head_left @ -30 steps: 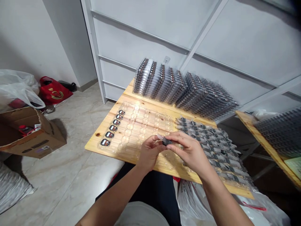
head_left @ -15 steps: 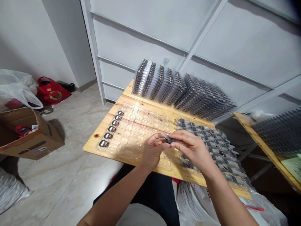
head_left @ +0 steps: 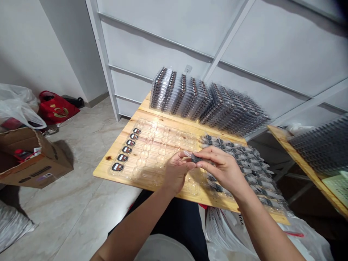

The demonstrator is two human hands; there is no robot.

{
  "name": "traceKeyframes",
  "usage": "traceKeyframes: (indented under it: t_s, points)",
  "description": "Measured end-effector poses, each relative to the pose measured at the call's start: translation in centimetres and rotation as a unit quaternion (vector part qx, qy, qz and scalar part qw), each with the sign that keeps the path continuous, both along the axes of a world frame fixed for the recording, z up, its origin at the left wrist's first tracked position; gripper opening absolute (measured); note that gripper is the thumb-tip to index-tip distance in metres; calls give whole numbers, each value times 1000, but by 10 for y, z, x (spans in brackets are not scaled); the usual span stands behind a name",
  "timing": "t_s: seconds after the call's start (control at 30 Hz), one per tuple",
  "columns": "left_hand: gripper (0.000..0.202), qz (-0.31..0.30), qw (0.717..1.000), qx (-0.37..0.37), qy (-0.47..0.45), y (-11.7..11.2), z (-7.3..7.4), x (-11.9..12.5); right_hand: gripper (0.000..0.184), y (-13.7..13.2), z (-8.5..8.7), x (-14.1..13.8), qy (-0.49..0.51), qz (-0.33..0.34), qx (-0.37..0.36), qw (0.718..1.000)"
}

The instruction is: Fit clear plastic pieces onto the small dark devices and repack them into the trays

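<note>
Above the wooden table, my left hand (head_left: 176,170) and my right hand (head_left: 221,165) meet, both pinching a small dark piece with a pale translucent tab (head_left: 189,154). Its exact kind is partly hidden by my fingers. Under my left hand lies a clear plastic tray (head_left: 144,154) with moulded pockets. Its leftmost column carries several small black pieces with white and orange faces (head_left: 127,149). To the right, partly beneath my right hand, is another clear tray packed with dark pieces with translucent tabs (head_left: 252,170).
Tall stacks of filled clear trays (head_left: 179,94) line the back of the wooden table (head_left: 104,166). A second table (head_left: 304,163) with more stacks stands at right. On the floor at left are a cardboard box (head_left: 51,163) and a red bag (head_left: 58,108).
The piece stays between both hands, its pale tab slightly shifted and my fingers closer around it. The whole view has shifted slightly.
</note>
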State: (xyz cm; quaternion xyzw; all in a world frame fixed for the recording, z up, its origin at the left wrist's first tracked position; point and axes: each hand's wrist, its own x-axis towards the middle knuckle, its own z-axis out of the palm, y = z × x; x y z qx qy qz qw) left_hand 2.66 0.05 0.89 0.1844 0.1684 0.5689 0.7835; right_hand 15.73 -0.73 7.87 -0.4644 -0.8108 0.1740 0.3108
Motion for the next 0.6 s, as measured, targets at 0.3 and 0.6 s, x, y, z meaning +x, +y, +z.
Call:
traceKeyframes:
  t_s: [0.3,0.6]
  points:
    - [30,-53,994,-16,93,-5,-5,-2,19,-6,5,7,-54,35,14,998]
    - [32,-154,979,32,134,-19,3,73,24,-52,5,84,-80,-15,30,996]
